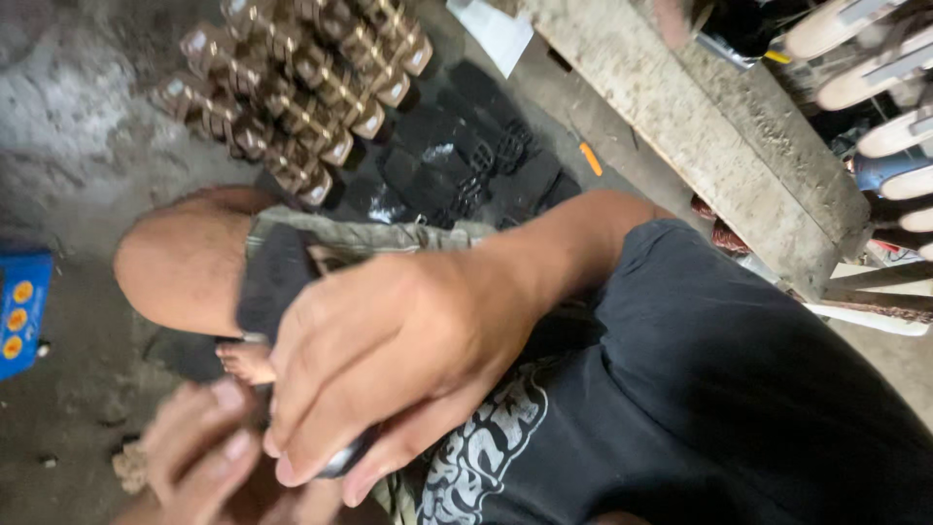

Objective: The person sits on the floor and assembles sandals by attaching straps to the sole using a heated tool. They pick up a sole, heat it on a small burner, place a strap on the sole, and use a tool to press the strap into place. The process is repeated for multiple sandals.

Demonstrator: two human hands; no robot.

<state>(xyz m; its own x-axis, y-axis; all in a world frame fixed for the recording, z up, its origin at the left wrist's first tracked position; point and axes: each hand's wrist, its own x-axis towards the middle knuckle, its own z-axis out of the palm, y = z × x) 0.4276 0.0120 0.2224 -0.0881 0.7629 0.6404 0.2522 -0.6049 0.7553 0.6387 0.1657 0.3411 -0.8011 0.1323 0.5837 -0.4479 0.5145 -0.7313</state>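
Right hand (389,360) grip curled around a dark smooth piece (345,457); left hand (199,452) fingers spread

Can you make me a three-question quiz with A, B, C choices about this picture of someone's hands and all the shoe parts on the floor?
1. Where do the brown strap pieces lie?
A. on the floor ahead of the knee
B. on the wooden bench
C. in the blue box

2. What colour are the flat soles beside them?
A. white
B. black
C. red

3. What is the right hand doing?
A. lying open and flat
B. pointing upward
C. closed in a grip on a dark piece

Answers: 1 A, they sit in rows on the floor. 2 B, they look black. 3 C, fingers curl around it.
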